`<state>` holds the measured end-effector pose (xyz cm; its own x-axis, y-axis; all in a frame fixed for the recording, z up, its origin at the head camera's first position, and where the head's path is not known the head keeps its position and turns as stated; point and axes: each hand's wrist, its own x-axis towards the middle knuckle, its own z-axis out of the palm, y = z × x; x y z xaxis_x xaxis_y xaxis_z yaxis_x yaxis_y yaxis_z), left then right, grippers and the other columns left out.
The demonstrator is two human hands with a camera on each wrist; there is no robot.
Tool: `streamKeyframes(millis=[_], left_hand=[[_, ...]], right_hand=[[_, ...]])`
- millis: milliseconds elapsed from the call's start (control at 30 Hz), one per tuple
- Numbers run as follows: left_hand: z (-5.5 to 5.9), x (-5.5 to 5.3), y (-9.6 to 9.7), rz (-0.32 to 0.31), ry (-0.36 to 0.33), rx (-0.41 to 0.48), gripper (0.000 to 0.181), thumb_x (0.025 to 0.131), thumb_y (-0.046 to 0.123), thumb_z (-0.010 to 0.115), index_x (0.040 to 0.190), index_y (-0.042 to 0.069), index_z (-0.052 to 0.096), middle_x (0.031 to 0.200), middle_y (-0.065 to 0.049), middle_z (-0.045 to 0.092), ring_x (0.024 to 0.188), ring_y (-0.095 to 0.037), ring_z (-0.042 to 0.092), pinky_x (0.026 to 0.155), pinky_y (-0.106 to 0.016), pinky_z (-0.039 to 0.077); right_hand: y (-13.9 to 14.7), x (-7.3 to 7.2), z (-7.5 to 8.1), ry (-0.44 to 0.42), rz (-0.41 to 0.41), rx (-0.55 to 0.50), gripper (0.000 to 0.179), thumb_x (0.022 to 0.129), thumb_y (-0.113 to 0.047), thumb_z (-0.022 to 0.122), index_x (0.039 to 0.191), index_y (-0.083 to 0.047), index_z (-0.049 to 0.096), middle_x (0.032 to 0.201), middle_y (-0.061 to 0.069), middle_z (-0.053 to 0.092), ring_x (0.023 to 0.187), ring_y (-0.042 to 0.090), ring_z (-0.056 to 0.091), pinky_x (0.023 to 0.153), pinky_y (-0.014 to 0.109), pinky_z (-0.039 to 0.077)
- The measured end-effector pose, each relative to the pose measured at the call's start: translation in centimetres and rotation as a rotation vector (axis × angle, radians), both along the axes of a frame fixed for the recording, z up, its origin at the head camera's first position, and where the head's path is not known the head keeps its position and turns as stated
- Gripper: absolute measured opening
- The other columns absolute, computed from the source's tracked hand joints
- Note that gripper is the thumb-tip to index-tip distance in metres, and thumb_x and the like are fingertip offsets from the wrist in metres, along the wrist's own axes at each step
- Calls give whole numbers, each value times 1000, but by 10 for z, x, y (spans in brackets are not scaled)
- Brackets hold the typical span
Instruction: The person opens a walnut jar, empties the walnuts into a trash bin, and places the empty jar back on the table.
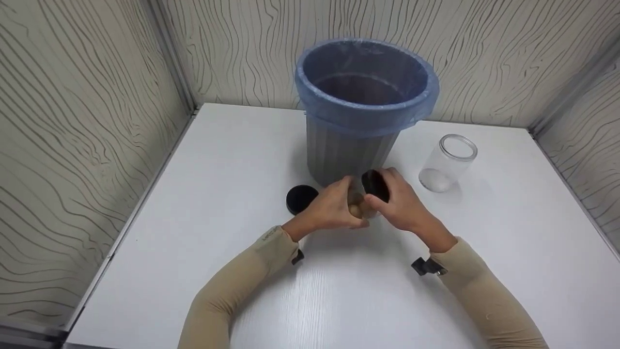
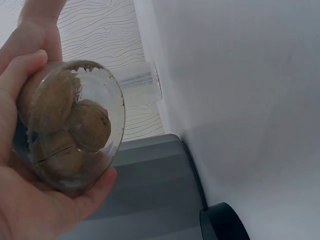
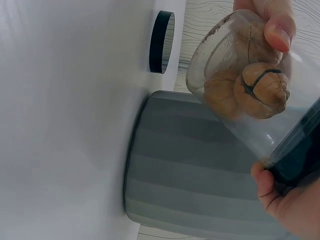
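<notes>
In the head view my left hand (image 1: 332, 207) grips a clear jar (image 3: 272, 137) around its body, holding it tilted above the table in front of the bin. Brown walnuts (image 3: 261, 91) with cracked shells lie inside, gathered toward the jar's base. My right hand (image 1: 404, 202) grips the black lid (image 1: 376, 185) at the jar's other end, fingers wrapped over its edge. The right wrist view shows the lid right at the jar's mouth. Close by my left hand, a second black lid (image 1: 300, 199) rests on the table.
A grey bin (image 1: 346, 152) with a blue liner (image 1: 363, 116) stands at the back of the white table (image 1: 232, 165). Another clear jar (image 1: 445, 167), without a lid, stands to its right. Wood-grain panels (image 1: 242, 53) enclose the back and sides.
</notes>
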<state>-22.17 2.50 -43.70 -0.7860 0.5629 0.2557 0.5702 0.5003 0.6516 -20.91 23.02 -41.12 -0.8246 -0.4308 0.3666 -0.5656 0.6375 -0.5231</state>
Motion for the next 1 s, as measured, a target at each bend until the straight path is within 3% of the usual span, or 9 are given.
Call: streamKeyframes(millis=[233,467,700,1000], left_hand=[[-2,0,-6,-88,-130,66,88,65,45,82,134,11,39,113,4,54,89,-10,53,76,-22,46],[-3,-1,-8,-102,-148,46,87,65,45,82,132,10,40,100,3,55,83,-11,53,70,-23,46],[-1,-2,-11,-154,-227,58,90,65,46,82,135,11,38,116,4,53,92,-11,53,80,-24,46],[2,-7,-14,-187,-252,55,90,66,48,82,136,10,40,122,1,53,99,-10,53,85,-25,45]], right_hand=[[-1,2,1,109,76,18,68,87,-53,58,127,1,50,108,14,51,88,23,48,70,40,43],[-1,2,0,94,79,22,62,85,-43,62,127,1,51,109,14,51,88,22,48,70,39,44],[2,1,0,128,137,28,67,85,-48,62,130,0,49,112,15,51,92,22,48,73,42,45],[6,-2,1,138,175,22,71,84,-47,64,133,2,46,118,15,50,98,23,49,77,44,46]])
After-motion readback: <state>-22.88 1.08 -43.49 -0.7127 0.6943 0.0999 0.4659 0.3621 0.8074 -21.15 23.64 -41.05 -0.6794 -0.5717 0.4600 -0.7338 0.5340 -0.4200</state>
